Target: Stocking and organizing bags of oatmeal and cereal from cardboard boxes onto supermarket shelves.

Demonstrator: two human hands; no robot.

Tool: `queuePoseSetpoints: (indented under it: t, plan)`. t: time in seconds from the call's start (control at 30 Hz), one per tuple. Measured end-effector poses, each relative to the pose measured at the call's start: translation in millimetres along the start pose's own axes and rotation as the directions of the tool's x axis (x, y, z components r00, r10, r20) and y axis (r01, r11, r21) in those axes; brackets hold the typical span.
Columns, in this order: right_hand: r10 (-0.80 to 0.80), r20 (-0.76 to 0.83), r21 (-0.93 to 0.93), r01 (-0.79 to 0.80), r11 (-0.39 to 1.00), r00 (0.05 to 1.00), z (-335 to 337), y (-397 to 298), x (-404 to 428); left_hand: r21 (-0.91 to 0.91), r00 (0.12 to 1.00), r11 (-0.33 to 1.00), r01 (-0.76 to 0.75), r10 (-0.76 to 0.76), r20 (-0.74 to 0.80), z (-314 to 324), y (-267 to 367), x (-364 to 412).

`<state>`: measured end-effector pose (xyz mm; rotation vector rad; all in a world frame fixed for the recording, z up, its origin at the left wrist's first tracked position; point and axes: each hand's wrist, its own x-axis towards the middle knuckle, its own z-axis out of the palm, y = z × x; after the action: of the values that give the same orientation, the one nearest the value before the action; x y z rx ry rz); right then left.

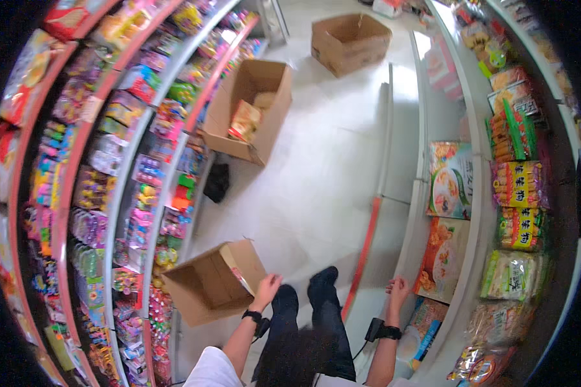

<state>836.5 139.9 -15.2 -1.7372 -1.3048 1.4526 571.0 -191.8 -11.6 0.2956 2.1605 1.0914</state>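
Observation:
My left hand (267, 289) is at the right edge of an open cardboard box (198, 309) on the floor, its fingers at the flap; whether it grips the cardboard is not plain. No goods show in the visible part of that box. On the other side, my right hand (398, 289) hangs beside the lower right shelf, fingers loosely curled, holding nothing that I can see. Close to it lies a food package with an orange and beige front (443, 259). A green and white food package (449, 181) lies farther along the same shelf.
A taller cardboard box (278, 104) with a few packages inside stands by the left shelves. Another cardboard box (339, 63) is farther down the aisle. A black item (217, 183) lies near the left shelf base. Colorful packets fill the left shelves; bagged snacks (520, 184) line the right shelf.

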Motion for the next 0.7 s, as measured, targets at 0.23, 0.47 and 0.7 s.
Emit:
queuePoseSetpoints:
  t: [0.23,0.47,0.7]
  plan:
    - [-0.325,0.235,-0.172,0.368,0.914,0.916,31.8,-42.4,-87.3,-0.371,0.946,0.883,0.288,-0.323,-0.033,-131.9,-112.2,-129.6]
    - [-0.393,0.438,-0.228,0.523,0.822,0.809,74.2,-13.1,-200.1,-0.24,0.895,0.883,0.404,-0.436,-0.094,-195.4,-263.8,-280.7]
    - [0.043,0.806,-0.402,0.493,0.771,0.59,169.5,164.3,-293.4,-0.612,0.682,0.661,0.434,-0.685,-0.257,-200.0,-381.4,-446.1]
